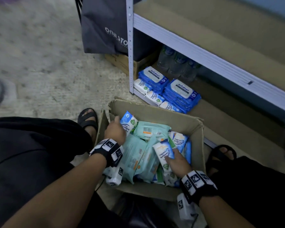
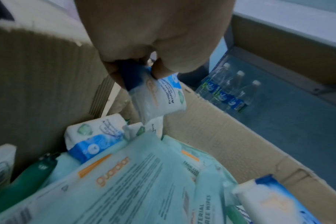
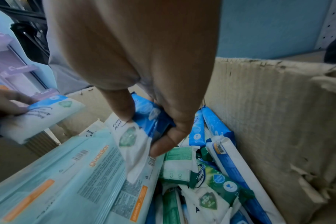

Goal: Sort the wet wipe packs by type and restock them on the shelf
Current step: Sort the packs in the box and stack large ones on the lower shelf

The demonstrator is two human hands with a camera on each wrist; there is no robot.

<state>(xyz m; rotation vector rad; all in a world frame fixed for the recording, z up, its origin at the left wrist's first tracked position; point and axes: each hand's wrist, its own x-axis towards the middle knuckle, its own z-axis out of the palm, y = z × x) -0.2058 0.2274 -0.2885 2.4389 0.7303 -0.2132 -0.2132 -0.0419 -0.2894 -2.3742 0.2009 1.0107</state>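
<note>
An open cardboard box (image 1: 156,111) on the floor holds large mint-green wipe packs (image 1: 135,155) and several small blue-and-white and green packs. My left hand (image 1: 116,130) pinches one small blue-and-white pack (image 1: 129,123) at the box's far left; the left wrist view shows that pack (image 2: 159,97) hanging from my fingers (image 2: 161,71). My right hand (image 1: 178,160) grips another small blue-and-white pack (image 1: 164,153) at the box's right, seen close up (image 3: 144,128). On the bottom shelf, blue packs (image 1: 181,94) sit stacked behind a row of small blue-and-white packs (image 1: 155,96).
The metal shelf's upright post (image 1: 130,46) stands just beyond the box. Water bottles (image 1: 176,63) stand at the back of the bottom shelf. A dark bag (image 1: 105,25) hangs left of the post over a cardboard carton (image 1: 122,61). My sandalled feet (image 1: 87,119) flank the box.
</note>
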